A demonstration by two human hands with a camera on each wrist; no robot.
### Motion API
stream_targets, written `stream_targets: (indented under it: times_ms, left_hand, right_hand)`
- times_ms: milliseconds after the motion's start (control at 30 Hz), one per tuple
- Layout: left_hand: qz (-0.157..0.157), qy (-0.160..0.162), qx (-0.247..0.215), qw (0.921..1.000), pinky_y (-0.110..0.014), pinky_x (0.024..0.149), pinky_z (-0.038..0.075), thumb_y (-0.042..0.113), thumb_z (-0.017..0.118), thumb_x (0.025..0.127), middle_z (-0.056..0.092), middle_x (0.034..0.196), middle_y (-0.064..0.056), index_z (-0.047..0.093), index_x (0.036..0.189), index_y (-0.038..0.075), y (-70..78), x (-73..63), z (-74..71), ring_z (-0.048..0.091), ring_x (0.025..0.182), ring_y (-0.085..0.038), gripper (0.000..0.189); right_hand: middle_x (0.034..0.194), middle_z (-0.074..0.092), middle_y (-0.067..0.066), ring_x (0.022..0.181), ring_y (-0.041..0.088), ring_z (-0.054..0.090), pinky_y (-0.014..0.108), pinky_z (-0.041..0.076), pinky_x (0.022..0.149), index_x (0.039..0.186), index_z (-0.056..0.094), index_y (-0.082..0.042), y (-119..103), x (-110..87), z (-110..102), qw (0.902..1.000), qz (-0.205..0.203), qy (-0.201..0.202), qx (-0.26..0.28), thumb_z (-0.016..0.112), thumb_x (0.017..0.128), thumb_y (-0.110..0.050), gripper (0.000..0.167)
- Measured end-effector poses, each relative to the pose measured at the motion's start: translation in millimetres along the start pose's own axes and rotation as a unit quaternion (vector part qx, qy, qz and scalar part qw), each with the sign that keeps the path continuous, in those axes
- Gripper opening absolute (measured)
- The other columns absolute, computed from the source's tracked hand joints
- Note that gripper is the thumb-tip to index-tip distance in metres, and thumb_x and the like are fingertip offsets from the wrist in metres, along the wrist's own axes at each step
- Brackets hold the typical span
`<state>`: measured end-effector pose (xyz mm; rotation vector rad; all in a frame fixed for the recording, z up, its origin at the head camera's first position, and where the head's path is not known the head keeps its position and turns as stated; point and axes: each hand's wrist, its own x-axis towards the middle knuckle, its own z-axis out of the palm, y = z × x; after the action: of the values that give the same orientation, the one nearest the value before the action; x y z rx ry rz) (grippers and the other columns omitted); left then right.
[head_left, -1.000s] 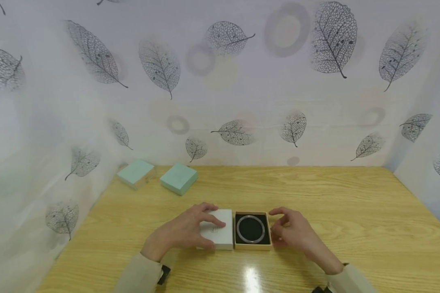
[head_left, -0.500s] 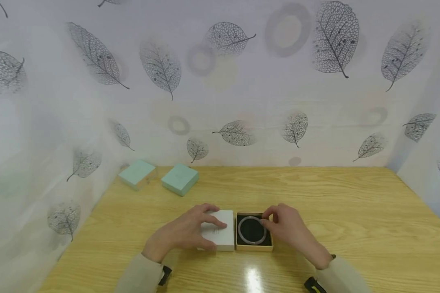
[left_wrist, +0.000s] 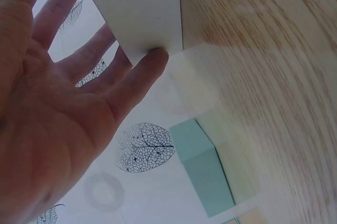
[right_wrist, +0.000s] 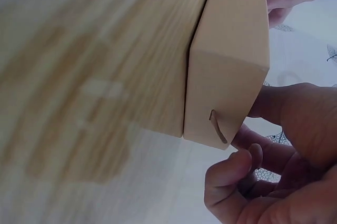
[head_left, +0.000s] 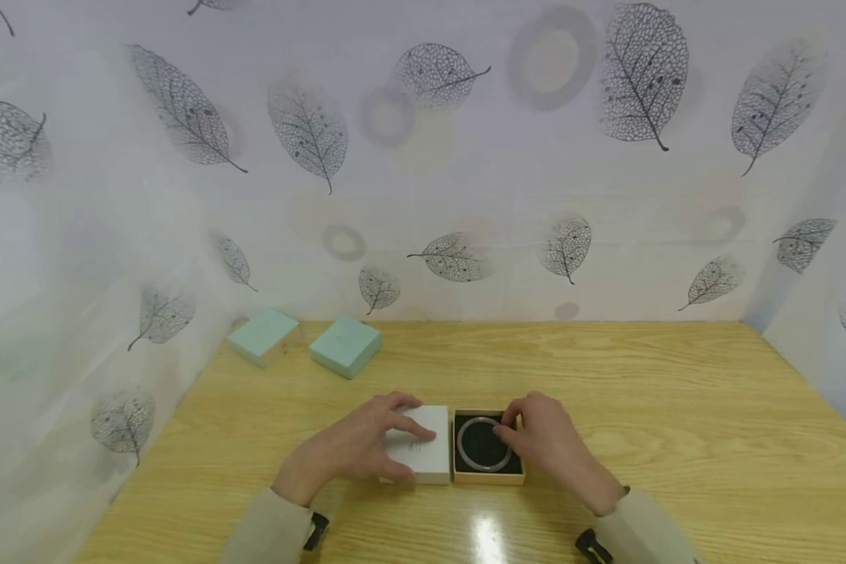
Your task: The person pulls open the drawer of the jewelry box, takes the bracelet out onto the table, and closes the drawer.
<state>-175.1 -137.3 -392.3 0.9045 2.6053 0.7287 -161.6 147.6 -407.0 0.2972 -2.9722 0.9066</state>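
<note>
The left hand (head_left: 356,442) grips the smooth white box (head_left: 430,458) across its sides; at its three o'clock, a square tan box (head_left: 489,479) holds a pale round ring (head_left: 460,444) on black lining (head_left: 482,443), the ring's two o'clock edge pinched by the right hand (head_left: 546,435).

Flat square white box (head_left: 432,454), small print on top too fine to read; lies flat, left hand (head_left: 359,439) gripping it, thumb at near edge, index finger on top. Just beside it, toward person's right: shallow square tan cardboard box (head_left: 489,479), open-topped, lying flat, short brown loop (right_wrist: 217,128) on outer wall. Inside, square black insert (head_left: 485,445). On insert: slim round greyish translucent-looking ring (head_left: 460,443), lying nearly flat, right hand (head_left: 546,435) pinching far right part.
</note>
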Motion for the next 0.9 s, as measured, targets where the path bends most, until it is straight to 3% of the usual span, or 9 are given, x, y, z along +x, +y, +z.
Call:
stream_targets:
  times_ms: [400,667,900]
  left_hand:
    - [0.012,-0.004,0.009,0.9999,-0.058,0.117,0.039,0.032,0.088,0.08,0.047,0.156,-0.009,0.074,0.126,0.028,0.0,2.2,0.5,0.043,0.144,-0.036,0.049]
    - [0.027,0.0,0.023,0.9994,-0.058,0.115,0.041,0.032,0.089,0.079,0.048,0.155,-0.01,0.074,0.127,0.028,-0.4,1.6,-0.1,0.045,0.141,-0.036,0.05]
    - [0.023,-0.001,0.028,0.9993,-0.056,0.116,0.041,0.032,0.088,0.079,0.048,0.154,-0.009,0.074,0.127,0.028,-1.3,1.4,0.0,0.045,0.141,-0.035,0.05]
  right_hand:
    - [0.078,0.06,0.004,0.06,0.013,0.047,0.022,0.037,0.052,0.071,0.068,-0.008,-0.7,2.3,-1.2,0.9999,0.012,-0.002,0.0,0.078,0.081,-0.006,0.015]
    - [0.075,0.051,0.002,0.064,0.014,0.043,0.023,0.034,0.056,0.074,0.069,-0.01,-4.0,-0.8,-7.4,0.9999,0.003,0.005,0.011,0.078,0.081,-0.01,0.011]
    - [0.076,0.065,-0.002,0.066,0.01,0.055,0.023,0.047,0.058,0.08,0.069,-0.012,-7.2,-2.5,-14.4,0.9987,0.022,-0.005,0.047,0.077,0.084,-0.013,0.009]
